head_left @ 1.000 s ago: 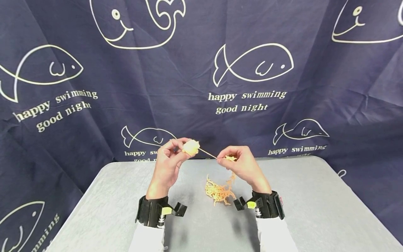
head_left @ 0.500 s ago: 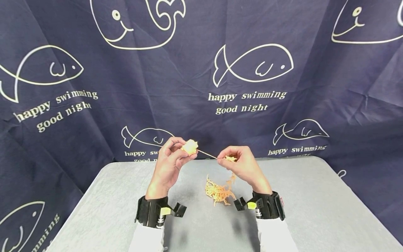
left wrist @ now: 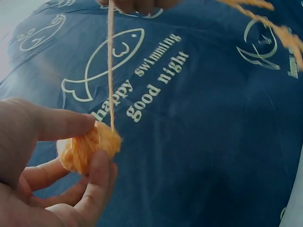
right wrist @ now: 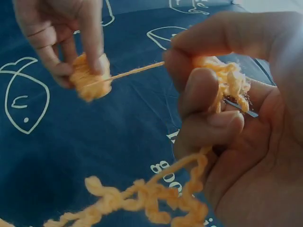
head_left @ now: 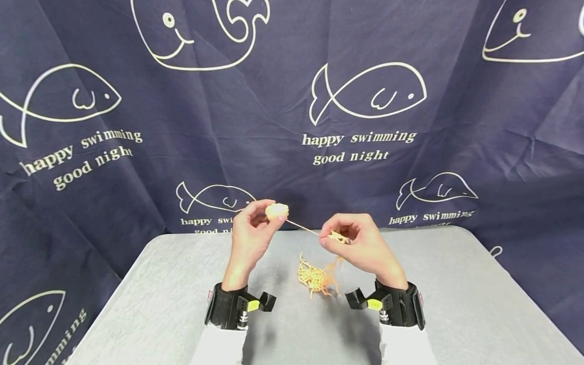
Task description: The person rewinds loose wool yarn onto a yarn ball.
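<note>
A small ball of yellow-orange yarn (left wrist: pixel 78 153) sits between the thumb and fingertips of my left hand (head_left: pixel 251 235), raised over the table's far side. From it a taut strand (head_left: pixel 302 227) runs across to my right hand (head_left: pixel 362 246), which pinches it between thumb and forefinger. Crinkled yarn (right wrist: pixel 232 82) is bunched inside the right hand's curled fingers. Below that hand dangles a kinked length of yarn (right wrist: pixel 147 198), leading down toward a loose, tangled heap of yarn (head_left: pixel 315 279) on the table between the forearms.
The pale grey table (head_left: pixel 456 294) ends at a back edge just behind the hands. A dark blue curtain (head_left: pixel 274 111) with white fish drawings and lettering hangs behind it. Each wrist wears a black strap with a small camera mount (head_left: pixel 266 301).
My right hand has shifted slightly right and down, its strand still stretched. The left hand has turned the yarn ball in its fingers, and its wrist has moved a little right.
</note>
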`<action>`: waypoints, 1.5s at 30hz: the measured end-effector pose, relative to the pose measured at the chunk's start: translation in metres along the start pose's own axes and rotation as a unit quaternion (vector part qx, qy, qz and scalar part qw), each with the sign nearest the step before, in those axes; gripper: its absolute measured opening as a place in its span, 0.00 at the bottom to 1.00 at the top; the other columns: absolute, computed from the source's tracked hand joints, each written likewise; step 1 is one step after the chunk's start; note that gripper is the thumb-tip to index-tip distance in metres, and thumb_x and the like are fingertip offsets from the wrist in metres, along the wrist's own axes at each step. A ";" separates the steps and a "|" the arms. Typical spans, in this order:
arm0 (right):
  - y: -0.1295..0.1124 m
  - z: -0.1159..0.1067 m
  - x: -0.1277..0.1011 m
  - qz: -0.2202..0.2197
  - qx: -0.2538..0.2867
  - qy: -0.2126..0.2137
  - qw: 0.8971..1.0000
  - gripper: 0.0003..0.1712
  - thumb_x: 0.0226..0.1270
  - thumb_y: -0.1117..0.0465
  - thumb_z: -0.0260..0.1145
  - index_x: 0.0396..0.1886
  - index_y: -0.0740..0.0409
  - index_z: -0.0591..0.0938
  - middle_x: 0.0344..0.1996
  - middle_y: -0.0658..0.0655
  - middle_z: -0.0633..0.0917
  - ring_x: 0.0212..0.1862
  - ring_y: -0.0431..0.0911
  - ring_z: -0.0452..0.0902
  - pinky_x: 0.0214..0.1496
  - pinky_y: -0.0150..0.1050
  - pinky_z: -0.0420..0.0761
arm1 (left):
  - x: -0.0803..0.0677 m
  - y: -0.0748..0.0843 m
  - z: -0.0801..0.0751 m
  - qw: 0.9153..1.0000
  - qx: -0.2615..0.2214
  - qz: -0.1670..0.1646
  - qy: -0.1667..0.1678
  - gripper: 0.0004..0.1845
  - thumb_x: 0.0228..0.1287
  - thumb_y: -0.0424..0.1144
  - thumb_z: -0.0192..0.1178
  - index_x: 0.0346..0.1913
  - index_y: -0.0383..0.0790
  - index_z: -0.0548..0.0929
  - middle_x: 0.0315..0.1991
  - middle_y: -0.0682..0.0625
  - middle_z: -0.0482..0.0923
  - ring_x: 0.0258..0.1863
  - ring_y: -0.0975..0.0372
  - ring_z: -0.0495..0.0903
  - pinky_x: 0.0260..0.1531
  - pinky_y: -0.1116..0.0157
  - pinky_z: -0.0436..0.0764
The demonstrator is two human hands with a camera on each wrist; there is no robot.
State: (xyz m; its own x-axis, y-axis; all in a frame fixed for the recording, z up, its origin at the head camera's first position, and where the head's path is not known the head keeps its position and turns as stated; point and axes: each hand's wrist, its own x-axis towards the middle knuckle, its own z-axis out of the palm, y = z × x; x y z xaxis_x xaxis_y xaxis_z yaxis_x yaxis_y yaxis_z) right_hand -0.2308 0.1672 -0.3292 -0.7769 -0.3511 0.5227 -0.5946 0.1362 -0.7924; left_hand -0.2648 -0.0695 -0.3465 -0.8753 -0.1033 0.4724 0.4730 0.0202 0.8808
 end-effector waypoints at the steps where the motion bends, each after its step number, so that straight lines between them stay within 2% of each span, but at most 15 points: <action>1: 0.001 -0.002 0.000 -0.001 0.004 -0.004 1.000 0.11 0.60 0.72 0.71 0.31 0.50 0.86 0.25 0.53 0.82 0.23 0.42 0.71 0.21 0.32 0.69 | 0.000 0.000 0.000 1.000 0.003 0.005 0.007 0.19 0.54 0.21 0.71 0.51 0.27 0.83 0.42 0.37 0.85 0.33 0.63 0.82 0.34 0.74 0.82; 4: 0.009 -0.012 -0.002 0.011 -0.013 -0.036 0.999 0.11 0.61 0.72 0.70 0.31 0.49 0.85 0.25 0.52 0.82 0.24 0.41 0.72 0.23 0.32 0.72 | 0.002 0.000 -0.001 0.999 -0.019 0.025 0.040 0.19 0.53 0.21 0.72 0.50 0.26 0.84 0.39 0.39 0.85 0.32 0.64 0.82 0.33 0.74 0.82; 8: 0.031 -0.037 -0.008 0.083 -0.048 -0.093 0.991 0.08 0.63 0.71 0.70 0.32 0.53 0.84 0.24 0.52 0.83 0.26 0.42 0.76 0.25 0.33 0.77 | 0.007 0.001 -0.008 0.989 -0.068 0.063 0.116 0.20 0.53 0.19 0.71 0.51 0.24 0.83 0.39 0.44 0.86 0.33 0.64 0.83 0.37 0.73 0.84; 11: 0.049 -0.056 -0.016 0.180 -0.079 -0.103 0.975 0.05 0.63 0.72 0.68 0.32 0.58 0.83 0.24 0.55 0.84 0.26 0.45 0.79 0.22 0.35 0.79 | 0.010 0.002 -0.015 0.979 -0.095 0.079 0.162 0.20 0.52 0.17 0.70 0.51 0.22 0.83 0.39 0.46 0.87 0.34 0.63 0.85 0.40 0.71 0.85; 13: 0.058 -0.063 -0.021 0.230 -0.100 -0.112 0.961 0.03 0.63 0.73 0.66 0.33 0.63 0.82 0.24 0.57 0.85 0.26 0.48 0.80 0.24 0.37 0.81 | 0.011 0.003 -0.019 0.978 -0.104 0.075 0.164 0.20 0.52 0.17 0.70 0.50 0.23 0.83 0.39 0.47 0.87 0.35 0.62 0.86 0.40 0.71 0.85; 16: 0.067 -0.064 -0.022 0.252 -0.129 -0.149 0.947 0.03 0.63 0.73 0.62 0.32 0.65 0.81 0.25 0.58 0.86 0.28 0.48 0.82 0.30 0.39 0.83 | 0.009 0.006 -0.020 0.987 -0.102 0.060 0.110 0.19 0.53 0.17 0.70 0.51 0.24 0.84 0.38 0.49 0.87 0.36 0.62 0.86 0.39 0.71 0.86; 21: 0.076 -0.042 -0.010 0.183 -0.138 -0.223 0.947 0.03 0.63 0.69 0.66 0.30 0.60 0.83 0.27 0.51 0.86 0.33 0.43 0.81 0.41 0.36 0.80 | 0.001 0.015 -0.012 0.994 -0.107 0.027 -0.007 0.21 0.54 0.17 0.69 0.54 0.22 0.81 0.41 0.49 0.87 0.35 0.62 0.85 0.36 0.70 0.85; 25: 0.078 -0.022 0.000 0.153 -0.115 -0.248 0.950 0.04 0.63 0.64 0.72 0.36 0.59 0.86 0.33 0.51 0.87 0.40 0.45 0.83 0.50 0.42 0.83 | -0.003 0.018 -0.006 0.991 -0.119 -0.006 -0.058 0.21 0.55 0.17 0.68 0.54 0.21 0.81 0.42 0.47 0.87 0.37 0.61 0.86 0.38 0.69 0.86; 30: 0.076 -0.001 0.011 0.070 -0.045 -0.193 0.978 0.13 0.64 0.64 0.72 0.47 0.61 0.86 0.45 0.60 0.87 0.51 0.50 0.82 0.61 0.58 0.78 | -0.005 0.021 -0.004 0.988 -0.113 -0.026 -0.097 0.20 0.57 0.19 0.68 0.54 0.20 0.80 0.44 0.43 0.87 0.40 0.60 0.87 0.43 0.66 0.87; 32: 0.073 0.006 0.015 0.037 0.015 -0.160 0.986 0.14 0.65 0.68 0.71 0.50 0.63 0.84 0.47 0.62 0.87 0.52 0.50 0.83 0.60 0.55 0.80 | -0.006 0.022 -0.004 0.987 -0.111 -0.028 -0.110 0.20 0.57 0.20 0.68 0.54 0.22 0.81 0.46 0.41 0.86 0.42 0.59 0.87 0.44 0.64 0.87; 34: 0.068 0.013 0.018 0.017 0.088 -0.137 0.986 0.14 0.66 0.70 0.70 0.51 0.67 0.83 0.47 0.64 0.86 0.52 0.52 0.84 0.59 0.51 0.82 | -0.006 0.023 -0.004 0.986 -0.110 -0.028 -0.122 0.20 0.58 0.20 0.68 0.54 0.22 0.81 0.47 0.39 0.86 0.43 0.58 0.87 0.45 0.64 0.87; 37: 0.060 0.022 0.020 0.013 0.175 -0.105 0.979 0.11 0.66 0.72 0.69 0.47 0.69 0.82 0.42 0.63 0.88 0.44 0.51 0.87 0.50 0.45 0.87 | -0.006 0.023 -0.004 0.985 -0.115 -0.033 -0.125 0.21 0.58 0.20 0.68 0.55 0.21 0.80 0.47 0.39 0.86 0.44 0.58 0.87 0.47 0.63 0.86; 39: 0.056 0.026 0.021 0.016 0.209 -0.074 0.975 0.08 0.65 0.72 0.69 0.43 0.70 0.82 0.34 0.59 0.88 0.34 0.48 0.86 0.38 0.40 0.87 | -0.005 0.023 -0.003 0.983 -0.128 -0.041 -0.122 0.22 0.57 0.19 0.67 0.56 0.21 0.79 0.47 0.41 0.86 0.45 0.58 0.87 0.47 0.63 0.86; 42: 0.051 0.029 0.021 0.018 0.205 -0.023 0.978 0.06 0.64 0.72 0.70 0.39 0.69 0.83 0.27 0.53 0.86 0.21 0.42 0.78 0.21 0.31 0.76 | -0.005 0.022 -0.002 0.980 -0.154 -0.053 -0.113 0.23 0.57 0.18 0.66 0.57 0.19 0.78 0.47 0.45 0.87 0.46 0.59 0.87 0.49 0.64 0.86; 45: 0.049 0.030 0.022 0.022 0.165 0.012 0.986 0.06 0.63 0.71 0.72 0.38 0.68 0.85 0.24 0.51 0.84 0.17 0.40 0.68 0.15 0.30 0.64 | -0.005 0.021 -0.002 0.977 -0.175 -0.053 -0.107 0.23 0.58 0.18 0.66 0.58 0.18 0.77 0.46 0.47 0.87 0.45 0.59 0.87 0.49 0.64 0.85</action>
State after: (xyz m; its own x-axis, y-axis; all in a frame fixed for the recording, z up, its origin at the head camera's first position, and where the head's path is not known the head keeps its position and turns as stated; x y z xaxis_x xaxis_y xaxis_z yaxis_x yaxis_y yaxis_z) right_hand -0.2701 0.1380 -0.3660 -0.8071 -0.3292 0.4902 -0.4642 -0.1594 -0.8713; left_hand -0.2508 -0.0707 -0.3304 -0.9050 0.1243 0.4069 0.3506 -0.3239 0.8787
